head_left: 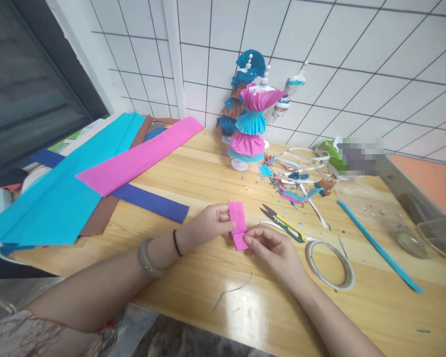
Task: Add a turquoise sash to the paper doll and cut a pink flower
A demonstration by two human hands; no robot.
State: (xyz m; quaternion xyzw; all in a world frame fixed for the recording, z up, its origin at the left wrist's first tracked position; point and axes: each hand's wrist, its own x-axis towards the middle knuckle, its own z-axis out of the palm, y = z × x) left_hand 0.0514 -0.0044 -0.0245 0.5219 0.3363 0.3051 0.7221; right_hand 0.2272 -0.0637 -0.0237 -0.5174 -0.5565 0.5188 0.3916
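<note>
A small folded strip of pink crepe paper point(237, 215) is held above the wooden table between both hands. My left hand point(212, 222) pinches its left side, the thumb lying across the front. At the lower right corner, the thumb and fingers of my right hand point(269, 243) grip the same strip near a fold. Just beyond my right hand lie yellow and green thread snips point(284, 223), their dark blades pointing away to the left. A roll of tape point(330, 265) rests flat to the right of that hand.
Large crepe paper pieces in turquoise point(70, 173), pink point(144, 156) and dark blue point(152, 202) overlap at left. Miniature dress stands point(250, 124) rise by the tiled wall. Paper scraps point(301, 186), a rolled turquoise strip point(379, 245) and a clear container point(440, 235) lie at right.
</note>
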